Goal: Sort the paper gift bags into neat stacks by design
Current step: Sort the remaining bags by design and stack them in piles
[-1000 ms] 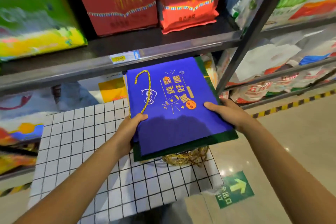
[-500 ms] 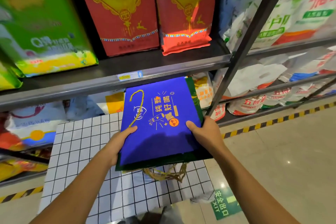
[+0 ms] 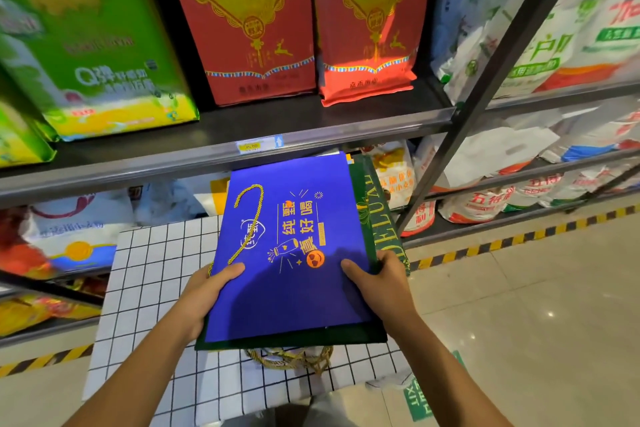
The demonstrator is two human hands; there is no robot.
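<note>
Left hand (image 3: 207, 291) and right hand (image 3: 377, 284) pinch the blue gift bag (image 3: 294, 253) over green bags (image 3: 377, 225), above the gridded surface (image 3: 152, 281). Square edges before separating designs.

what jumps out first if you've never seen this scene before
The flat royal-blue paper gift bag with orange print fills the centre, lying on a dark green paper gift bag that shows along its right and lower edges. The left hand and right hand grip the pair from either side, above a white cloth with a black grid. Behind, two tall red rice packs with gold emblems stand on the grey metal shelf.
</note>
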